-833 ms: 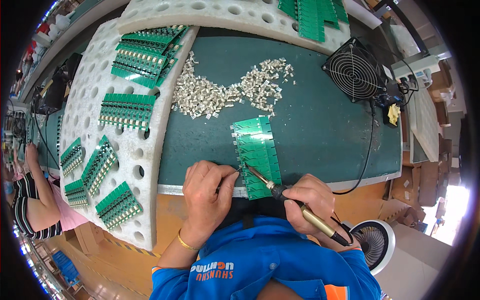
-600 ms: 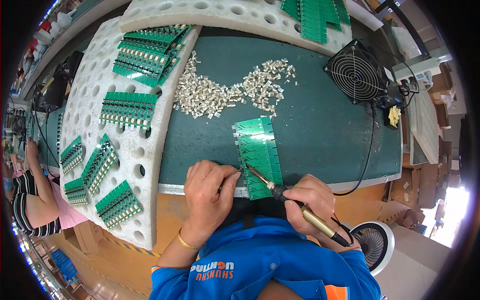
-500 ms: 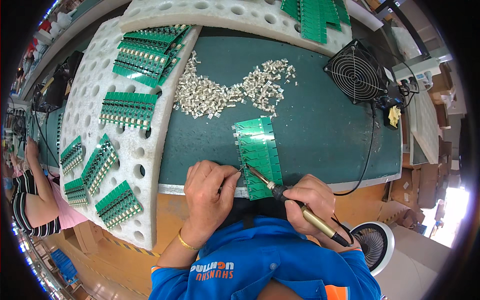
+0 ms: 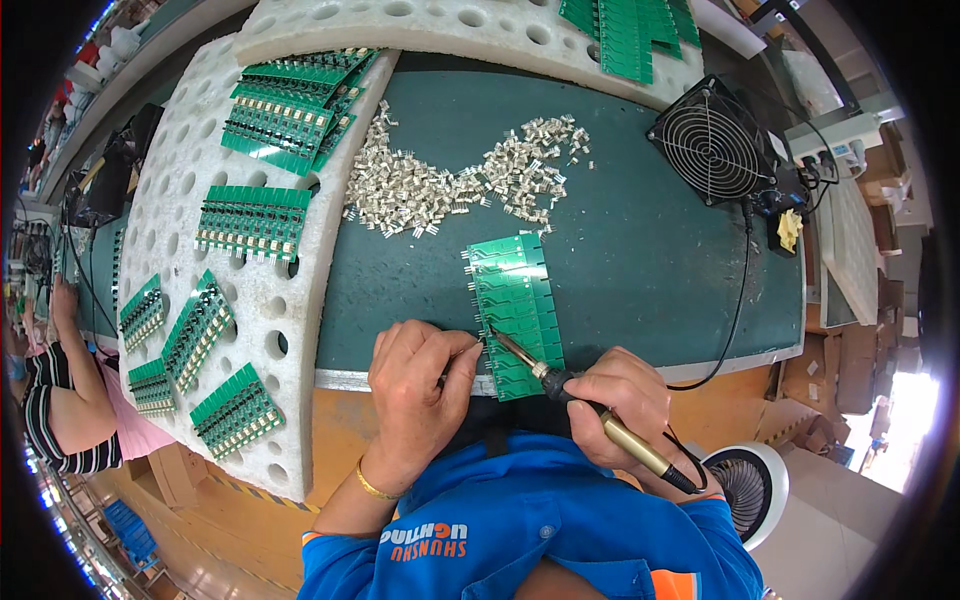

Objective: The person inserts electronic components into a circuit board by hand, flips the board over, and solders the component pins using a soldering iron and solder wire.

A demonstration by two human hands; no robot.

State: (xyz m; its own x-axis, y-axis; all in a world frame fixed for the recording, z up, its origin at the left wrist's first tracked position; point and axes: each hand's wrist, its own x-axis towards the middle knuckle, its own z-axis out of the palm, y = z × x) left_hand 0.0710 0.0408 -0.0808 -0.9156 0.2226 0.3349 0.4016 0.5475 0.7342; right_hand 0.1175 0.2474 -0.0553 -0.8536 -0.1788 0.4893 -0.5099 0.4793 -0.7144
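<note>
A green circuit board panel [image 4: 525,300] lies near the front edge of the workbench, its narrow end reaching over that edge. White connectors with pins stick out along the panel's left side. My right hand [image 4: 625,405] grips a soldering iron [image 4: 640,445] with a gold and black handle, and the iron's tip meets the panel close to its left edge. At that same edge my left hand [image 4: 420,385] is closed, thumb and index finger pinched together beside the connector pins. What sits between those fingertips is too small to make out.
Loose white connectors [image 4: 410,190] are heaped beyond the panel. White foam boards with holes [image 4: 275,310] carry several assembled circuit boards [image 4: 250,222] on the left. A black fan [image 4: 710,145] stands at the back right, and a cable [image 4: 740,310] crosses the bench. Another person's arm [image 4: 85,370] shows far left.
</note>
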